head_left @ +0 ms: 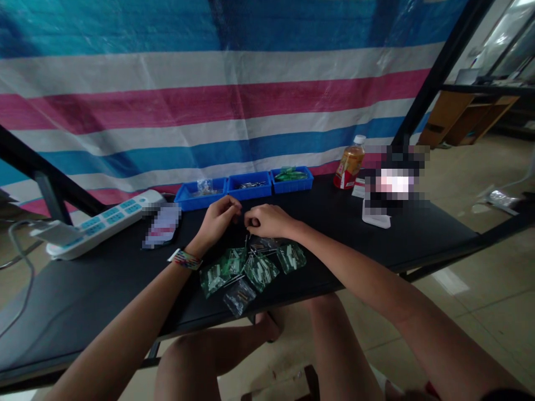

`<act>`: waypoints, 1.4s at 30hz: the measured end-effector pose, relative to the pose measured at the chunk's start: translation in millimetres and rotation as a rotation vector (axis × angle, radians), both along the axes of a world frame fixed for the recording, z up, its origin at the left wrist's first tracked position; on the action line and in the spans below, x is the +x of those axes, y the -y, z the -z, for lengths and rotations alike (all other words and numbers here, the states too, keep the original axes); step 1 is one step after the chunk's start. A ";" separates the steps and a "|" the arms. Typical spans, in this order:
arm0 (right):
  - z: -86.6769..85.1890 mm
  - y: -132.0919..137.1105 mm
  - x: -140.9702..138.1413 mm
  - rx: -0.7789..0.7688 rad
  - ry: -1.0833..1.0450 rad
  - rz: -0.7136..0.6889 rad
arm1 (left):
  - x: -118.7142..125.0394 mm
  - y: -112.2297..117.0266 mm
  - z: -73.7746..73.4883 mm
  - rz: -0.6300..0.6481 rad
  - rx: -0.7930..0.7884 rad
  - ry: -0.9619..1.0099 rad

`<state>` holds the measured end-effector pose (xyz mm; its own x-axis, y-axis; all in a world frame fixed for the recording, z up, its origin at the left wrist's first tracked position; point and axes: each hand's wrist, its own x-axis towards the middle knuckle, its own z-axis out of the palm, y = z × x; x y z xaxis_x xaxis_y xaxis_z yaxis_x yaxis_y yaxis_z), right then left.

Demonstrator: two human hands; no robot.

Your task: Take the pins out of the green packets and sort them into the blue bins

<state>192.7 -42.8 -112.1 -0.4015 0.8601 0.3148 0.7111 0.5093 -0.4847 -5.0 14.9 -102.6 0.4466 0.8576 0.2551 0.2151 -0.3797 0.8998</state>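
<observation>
My left hand [219, 217] is closed above the black table, thumb and fingers pressed together. Close beside it, my right hand [270, 221] has its fingers curled in. Anything they pinch is too small or hidden. Just in front of my wrists lie several small green plastic bags [259, 272] with pale stick-like pieces inside. A clear bag [239, 296] with brass-coloured pieces is nearest the table edge. Thin metal rods [234, 280] lie among the bags. Beyond my hands stand three blue bins: a left bin [180, 199] with clear bags, a middle bin [251, 193] with metal rods, and a right bin [293, 185] with green bags.
A white power strip [111, 223] with a plugged-in charger and a phone [164, 225] lie on the left of the table [334, 234]. A drink bottle [350, 164] stands at the back right, beside a blurred-out device on a white stand [376, 219]. A striped sheet [234, 100] hangs behind.
</observation>
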 end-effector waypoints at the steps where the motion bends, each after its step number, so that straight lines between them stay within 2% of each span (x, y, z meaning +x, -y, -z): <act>1: 0.6 -0.7 1.1 -0.001 -0.011 -0.001 | 0.2 0.1 -0.1 -0.004 0.000 0.000; 10: 8.9 -19.2 8.3 -0.111 -0.334 -0.008 | 0.5 1.6 -2.4 0.005 -0.027 -0.004; 14: 3.1 -16.3 10.3 -0.058 -0.188 -0.063 | 0.7 1.0 -1.2 0.022 -0.032 -0.026; 18: -0.9 -11.2 10.9 -0.059 -0.027 -0.054 | 2.6 2.1 -1.4 0.031 -0.044 -0.019; 26: -8.7 -6.9 16.1 -0.063 0.020 -0.098 | 5.5 3.5 -0.5 0.070 -0.045 -0.044; 30: -5.1 -5.0 16.8 -0.019 0.013 -0.095 | 0.7 -0.5 3.7 0.035 0.042 -0.131; 34: 1.6 -10.3 17.0 0.020 -0.112 -0.068 | -3.1 -4.6 4.8 0.055 0.162 -0.243; 42: 5.2 -23.7 13.8 -0.008 -0.550 0.042 | -0.9 -1.7 0.2 0.109 0.052 -0.096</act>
<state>206.4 -19.1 -117.3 -0.1448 0.8752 0.4616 0.3718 0.4805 -0.7943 -5.9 16.6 -102.8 0.5610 0.7893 0.2494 0.2540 -0.4509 0.8557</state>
